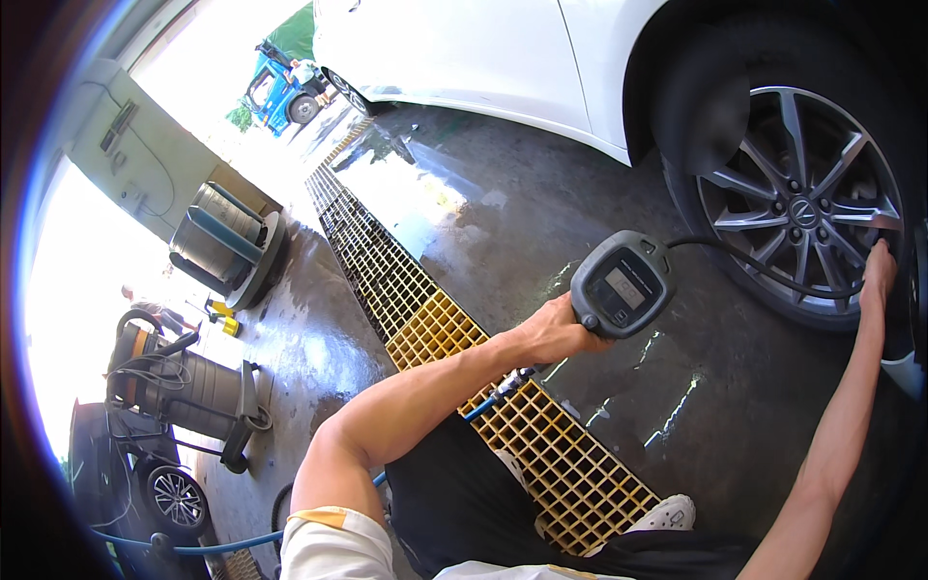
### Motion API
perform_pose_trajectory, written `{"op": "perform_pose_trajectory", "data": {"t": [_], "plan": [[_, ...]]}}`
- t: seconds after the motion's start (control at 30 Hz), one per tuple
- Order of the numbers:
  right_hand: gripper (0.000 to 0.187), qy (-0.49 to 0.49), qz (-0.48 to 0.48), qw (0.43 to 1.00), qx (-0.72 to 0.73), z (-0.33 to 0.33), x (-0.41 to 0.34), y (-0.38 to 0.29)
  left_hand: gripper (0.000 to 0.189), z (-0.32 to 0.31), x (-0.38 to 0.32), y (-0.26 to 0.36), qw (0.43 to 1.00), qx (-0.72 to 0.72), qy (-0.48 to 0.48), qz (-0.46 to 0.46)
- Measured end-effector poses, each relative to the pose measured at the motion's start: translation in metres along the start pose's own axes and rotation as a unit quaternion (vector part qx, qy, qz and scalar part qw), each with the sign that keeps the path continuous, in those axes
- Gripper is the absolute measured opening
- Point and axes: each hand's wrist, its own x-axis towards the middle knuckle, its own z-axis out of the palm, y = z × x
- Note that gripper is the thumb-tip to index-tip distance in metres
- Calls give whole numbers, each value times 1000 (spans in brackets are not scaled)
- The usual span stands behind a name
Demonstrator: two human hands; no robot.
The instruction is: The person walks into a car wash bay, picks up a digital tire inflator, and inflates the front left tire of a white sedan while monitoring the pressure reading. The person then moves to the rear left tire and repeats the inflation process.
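My left hand (562,333) is closed around the handle of a digital tire inflator gauge (623,285), its lit display facing up. A blue air hose (482,408) joins the gauge's handle through a metal coupling. From the gauge's top a black rubber hose (761,267) runs across the alloy wheel (801,210) of a white car. At the wheel's outer rim, my right hand (879,268) holds the far end of that hose against the tire side; the fitting and the valve are hidden.
Yellow floor grating (565,449) crosses the wet floor under my feet. The white car's side (493,65) rises ahead. Two wet-dry vacuums (196,391) stand at left, near a dark car (94,464). A blue truck (272,94) and people are farther off.
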Motion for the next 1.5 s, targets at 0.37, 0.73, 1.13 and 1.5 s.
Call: {"op": "perform_pose_trajectory", "data": {"t": [0.37, 0.73, 1.13, 1.5], "plan": [[62, -45, 20, 998, -32, -4, -1, -4, 50, 3, -2, 2, 1000, -16, 21, 9], [44, -100, 24, 994, -27, -32, -57, -53, 38, 7, -6, 16, 999, -12, 21, -26], [27, -76, 36, 995, 61, -24, -50, -44, 36, 9, -2, 11, 999, 3, 23, -23], [28, -63, 28, 995, 70, -24, -51, -44, 34, 10, 7, 2, 998, 51, 33, 0]]}}
